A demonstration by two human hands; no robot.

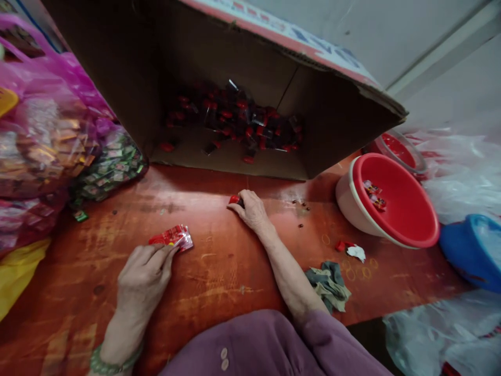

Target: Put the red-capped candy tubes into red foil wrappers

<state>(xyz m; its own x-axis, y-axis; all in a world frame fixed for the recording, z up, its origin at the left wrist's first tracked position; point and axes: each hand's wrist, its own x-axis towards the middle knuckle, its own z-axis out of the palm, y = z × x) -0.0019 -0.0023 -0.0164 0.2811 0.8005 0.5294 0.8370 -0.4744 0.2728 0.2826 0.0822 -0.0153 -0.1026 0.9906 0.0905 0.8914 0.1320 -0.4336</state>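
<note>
Pinching one red packet point(168, 234) between thumb and fingertips, the left hand point(143, 277) is working over the table point(211, 282), left of the right hand point(253, 211), which is gripping one small red-capped piece point(234, 199) before the cardboard box point(235, 171). Four brown beads point(301, 225) are lying right of that hand; one crumpled cloth point(329, 286) is lying beside the right forearm. The box is holding a heap of red-capped pieces, too jumbled to count. One red basin point(410, 209), nested in one cream basin point(346, 201), is holding a few wrapped pieces point(374, 195); one blue basin point(464, 253) is standing beside them, containing clear plastic.
</note>
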